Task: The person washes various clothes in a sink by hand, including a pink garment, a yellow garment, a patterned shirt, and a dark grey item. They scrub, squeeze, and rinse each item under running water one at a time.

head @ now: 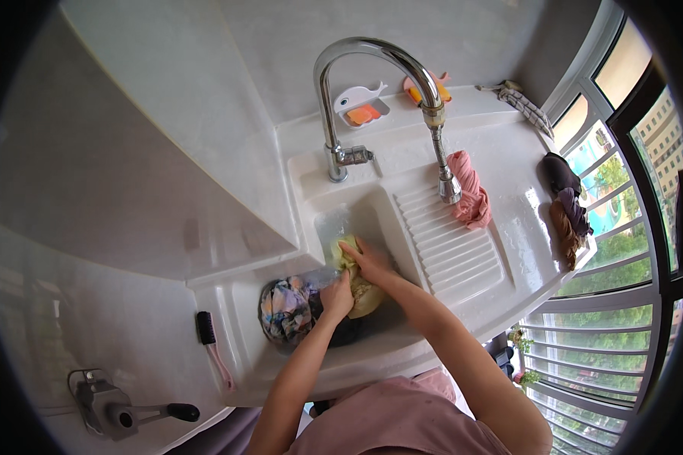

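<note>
My left hand (337,294) and my right hand (371,263) are close together in the sink basin (395,219), both gripping a pale yellow cloth (367,296). Part of the cloth bulges below my right hand, and another part shows above my fingers. Cloudy water surrounds it. To the left of my left hand, multicoloured patterned fabric (289,310) lies bunched in the basin, with dark fabric beside it, partly hidden by my left forearm. A twisted pink cloth (471,199) rests on the ribbed washboard (455,250) to the right of the basin.
A curved chrome faucet (325,85) arches over the sink, its spray head (449,190) above the washboard. Whale-shaped soap dishes (359,98) stand behind. Dark and brown garments (569,216) lie at the right edge. A pink-handled brush (216,352) lies on the left rim.
</note>
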`<control>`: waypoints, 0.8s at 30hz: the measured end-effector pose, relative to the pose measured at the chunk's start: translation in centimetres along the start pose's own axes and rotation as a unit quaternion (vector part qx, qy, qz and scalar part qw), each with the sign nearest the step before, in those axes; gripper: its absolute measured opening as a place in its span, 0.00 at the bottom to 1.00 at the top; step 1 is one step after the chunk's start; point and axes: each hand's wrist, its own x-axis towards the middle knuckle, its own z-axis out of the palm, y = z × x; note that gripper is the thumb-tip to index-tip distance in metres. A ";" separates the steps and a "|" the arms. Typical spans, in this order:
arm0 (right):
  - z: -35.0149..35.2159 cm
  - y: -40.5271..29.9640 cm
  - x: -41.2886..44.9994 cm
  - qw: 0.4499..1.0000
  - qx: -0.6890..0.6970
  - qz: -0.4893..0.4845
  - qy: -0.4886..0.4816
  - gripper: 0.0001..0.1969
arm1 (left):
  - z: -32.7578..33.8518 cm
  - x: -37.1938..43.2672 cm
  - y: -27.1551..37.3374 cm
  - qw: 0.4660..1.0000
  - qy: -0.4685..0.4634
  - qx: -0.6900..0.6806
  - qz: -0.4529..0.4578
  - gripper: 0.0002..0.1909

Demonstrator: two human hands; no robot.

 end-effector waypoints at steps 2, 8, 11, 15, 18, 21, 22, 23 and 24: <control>-1.9 -1.9 2.3 0.983 0.115 0.139 -0.043 0.25 | 1.9 -0.1 -2.0 0.999 0.019 0.033 0.027 0.23; 1.6 -0.4 1.3 0.984 0.015 0.111 -0.139 0.23 | 0.9 0.2 -3.0 0.926 0.022 -0.346 -0.148 0.20; 3.2 1.3 2.4 0.969 -0.040 0.206 -0.131 0.25 | 0.1 0.2 -1.6 0.714 0.035 -0.657 -0.241 0.22; 3.1 -3.1 1.7 0.904 0.360 0.231 -0.018 0.27 | -0.5 2.2 -1.5 0.537 0.023 -0.797 -0.277 0.28; -0.4 -8.8 -0.4 0.938 0.318 0.128 0.042 0.21 | -0.3 3.6 -2.4 0.454 -0.050 -0.840 -0.292 0.27; -7.5 -13.8 -2.5 0.966 0.247 0.028 0.067 0.16 | -1.3 3.7 -0.8 0.413 -0.127 -0.881 -0.193 0.26; -7.6 -13.5 -2.6 0.975 0.203 0.021 0.093 0.15 | -1.8 3.6 0.2 0.412 -0.139 -0.880 -0.193 0.26; -7.5 -13.1 -2.3 0.980 0.159 0.012 0.116 0.14 | -2.3 3.3 1.2 0.422 -0.141 -0.870 -0.212 0.26; -7.6 -12.3 -1.4 0.974 0.144 0.019 0.174 0.13 | -3.2 2.7 2.1 0.435 -0.138 -0.859 -0.231 0.26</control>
